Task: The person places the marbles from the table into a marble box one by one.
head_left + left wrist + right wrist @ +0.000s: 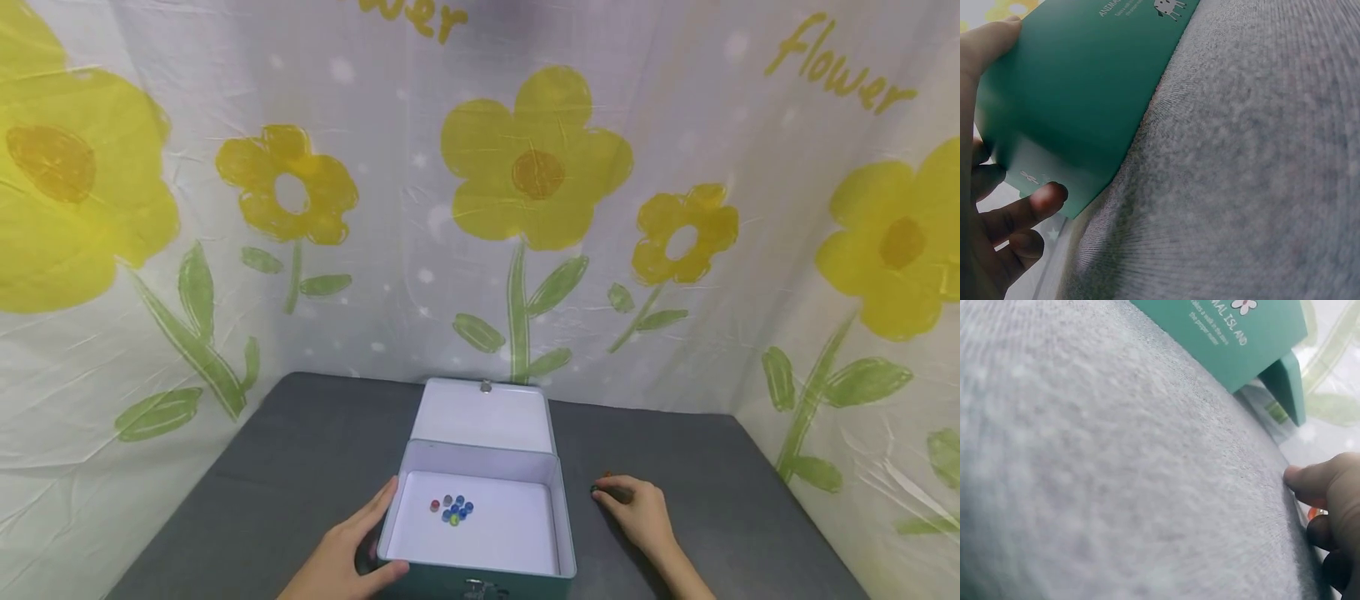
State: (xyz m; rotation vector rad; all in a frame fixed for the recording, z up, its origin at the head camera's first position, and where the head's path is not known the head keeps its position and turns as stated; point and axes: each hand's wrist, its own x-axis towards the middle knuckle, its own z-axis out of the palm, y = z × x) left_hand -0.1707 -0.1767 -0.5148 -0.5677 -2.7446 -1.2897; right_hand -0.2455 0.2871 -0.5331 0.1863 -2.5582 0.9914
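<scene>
An open tin box (517, 533) with a white inside and a green outside stands before me. Inside, towards the left, lie several glass marbles (454, 511), mostly blue, with a red and a yellow-green one. My left hand (347, 546) spans the box's front left corner, thumb on the front rim and fingers along the left wall. On the table right of the box, my right hand (637, 510) pinches a small dark marble (595, 489) between thumb and fingertips. An orange marble (1314, 514) shows just beyond those fingers.
The box's lid (483, 414) is folded back behind it, its latch at the top. A dark grey cloth covers the table (315, 450). A white curtain with yellow flowers (536, 167) hangs round the back and sides.
</scene>
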